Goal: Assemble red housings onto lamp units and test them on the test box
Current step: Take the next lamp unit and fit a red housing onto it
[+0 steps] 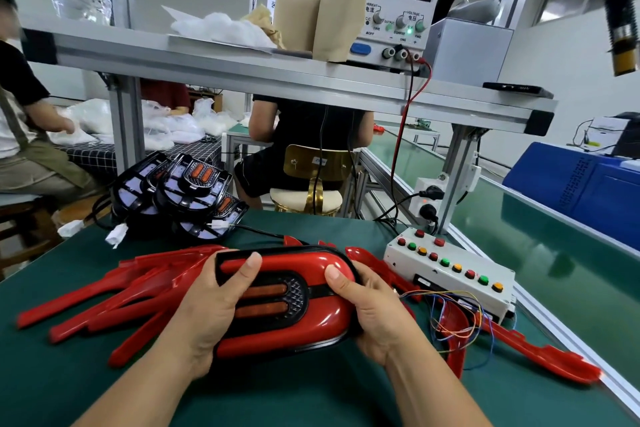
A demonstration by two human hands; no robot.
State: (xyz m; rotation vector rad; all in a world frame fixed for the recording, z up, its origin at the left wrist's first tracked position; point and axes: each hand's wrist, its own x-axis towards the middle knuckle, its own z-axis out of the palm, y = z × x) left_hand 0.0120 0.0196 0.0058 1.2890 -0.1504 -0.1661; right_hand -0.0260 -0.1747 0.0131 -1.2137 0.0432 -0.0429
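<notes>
Left grip [214,302] and right grip [367,308] each clasp one end of the glossy red housing [322,319], thumbs on top, likely seating it over the dark, amber-barred lamp unit [273,298]. It is held low over the matte green surface [311,392]. Button-studded test box [450,270] waits near right; spare housings [114,291] fan left.

Red housing [325,308]: smooth, glossy plastic, catching the light.
Lamp unit [277,302] set in it: black plastic, lens faceted.
Loose red housings [104,291]: same gloss.
Table mat [311,392]: green, matt.
Test box [460,288]: white matt casing, shiny buttons.
Shelf frame [242,62]: brushed metal.
Bag [336,17]: brown paper, creased.
</notes>
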